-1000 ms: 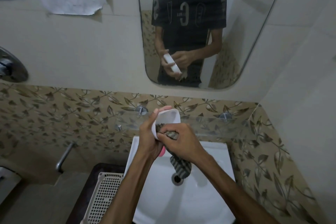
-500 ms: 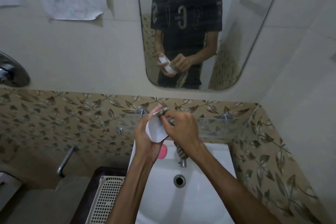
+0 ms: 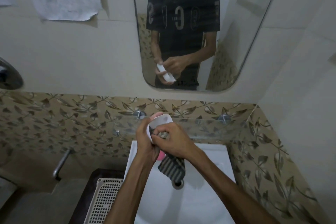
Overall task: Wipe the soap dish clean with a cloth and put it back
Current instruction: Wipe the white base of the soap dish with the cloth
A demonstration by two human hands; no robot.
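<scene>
My left hand [image 3: 145,142] grips a white soap dish [image 3: 161,121], tilted on edge above the white sink [image 3: 209,196]. My right hand [image 3: 174,142] holds a dark striped cloth [image 3: 172,168] bunched against the inside of the dish; the cloth's loose end hangs down toward the drain [image 3: 179,183]. A pink piece of soap [image 3: 161,155] shows just under my hands on the sink's back rim, mostly hidden.
A glass shelf [image 3: 209,125] on metal pegs runs along the leaf-patterned tiles right behind my hands. A mirror [image 3: 236,32] hangs above it. A white perforated basket [image 3: 105,202] stands left of the sink, and a metal tap [image 3: 61,163] juts from the left wall.
My right hand has slid the cloth from the dish's top edge down into its lower part. The cloth's tail hangs lower over the drain, and the dish has tipped so its inside faces up.
</scene>
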